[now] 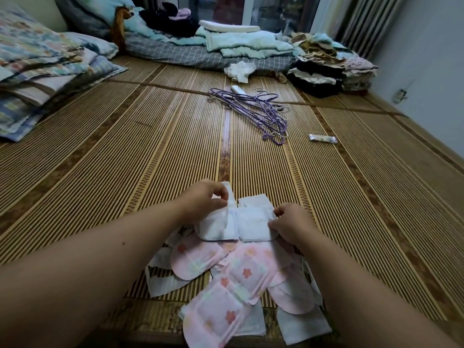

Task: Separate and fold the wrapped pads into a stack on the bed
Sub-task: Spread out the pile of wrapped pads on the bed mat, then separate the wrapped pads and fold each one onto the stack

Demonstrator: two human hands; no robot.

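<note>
A white wrapped pad (pixel 253 226) lies spread across the bamboo mat (pixel 125 151) near the bed's front edge. My left hand (pixel 204 199) pinches its left flap, which stands lifted and partly folded over. My right hand (pixel 288 223) grips the pad's right edge. Just behind it a folded white pad (pixel 254 200) rests on the mat. Below my hands lies a loose heap of pink flower-printed pads (pixel 241 275) mixed with white wrappers (pixel 163 280), overlapping each other.
Purple wire hangers (pixel 258 109) lie in the mat's middle, with a small wrapped packet (pixel 322 138) to their right. Folded clothes (pixel 326 69) are stacked far right, bedding (pixel 226 46) runs along the back, and pillows (pixel 37 66) sit at left.
</note>
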